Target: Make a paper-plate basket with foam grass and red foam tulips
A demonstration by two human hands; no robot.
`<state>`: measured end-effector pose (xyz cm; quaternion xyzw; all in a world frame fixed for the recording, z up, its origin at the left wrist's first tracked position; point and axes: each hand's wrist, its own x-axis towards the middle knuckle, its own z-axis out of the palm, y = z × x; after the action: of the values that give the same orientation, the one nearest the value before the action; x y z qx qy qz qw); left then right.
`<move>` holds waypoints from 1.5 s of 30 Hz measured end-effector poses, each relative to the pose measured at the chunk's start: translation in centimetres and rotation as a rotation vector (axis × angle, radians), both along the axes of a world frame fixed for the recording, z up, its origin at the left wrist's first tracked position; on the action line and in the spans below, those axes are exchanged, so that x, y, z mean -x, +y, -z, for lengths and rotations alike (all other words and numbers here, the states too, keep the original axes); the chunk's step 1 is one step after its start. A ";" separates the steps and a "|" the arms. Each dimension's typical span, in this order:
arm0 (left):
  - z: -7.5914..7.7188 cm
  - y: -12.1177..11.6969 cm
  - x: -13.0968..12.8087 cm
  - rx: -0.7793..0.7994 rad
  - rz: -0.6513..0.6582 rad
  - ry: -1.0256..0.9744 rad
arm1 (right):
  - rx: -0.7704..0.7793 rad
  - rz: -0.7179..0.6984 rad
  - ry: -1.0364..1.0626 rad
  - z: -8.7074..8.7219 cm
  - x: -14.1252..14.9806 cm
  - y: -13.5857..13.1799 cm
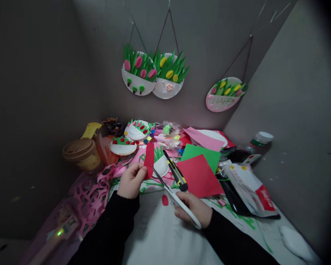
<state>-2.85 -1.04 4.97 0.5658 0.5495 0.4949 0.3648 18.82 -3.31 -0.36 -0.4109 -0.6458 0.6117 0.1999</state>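
My left hand [131, 180] pinches a strip of red paper [149, 156] near its lower end, and the strip points up and away from me. In my right hand [194, 209] is a pair of white-handled scissors [179, 201], its fingers wrapped round the handles. The blade tips reach close to the strip's right edge; whether they touch it I cannot tell. A small red paper oval [165, 200] lies on the white table cover below the scissors. Behind the blades sits a half paper plate [160, 166] with green paper grass. A yellow and black utility knife [178, 175] rests to its right.
Red [200, 176] and green paper sheets [209, 154] overlap right of the knife. Pink cut-out paper [95, 195] covers the left side, near a lidded cup [82, 152]. A white and red packet [249, 187] and a bottle [260, 141] stand right. Decorated plates [169, 86] hang on the wall.
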 end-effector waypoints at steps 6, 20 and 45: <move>0.4 0.1 -0.2 -0.046 -0.100 -0.030 | -0.028 0.013 -0.039 0.0 -0.1 0.1; 1.2 1.0 0.5 -0.034 -0.313 -0.474 | -0.047 0.029 0.065 0.3 -0.4 0.3; 1.0 -0.3 -1.8 0.044 -0.165 -0.235 | -0.002 0.035 0.045 0.6 0.5 -0.3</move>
<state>-1.09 -1.35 3.99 0.4490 0.5582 0.5738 0.3970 18.35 -3.58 -0.96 -0.4083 -0.6344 0.6164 0.2255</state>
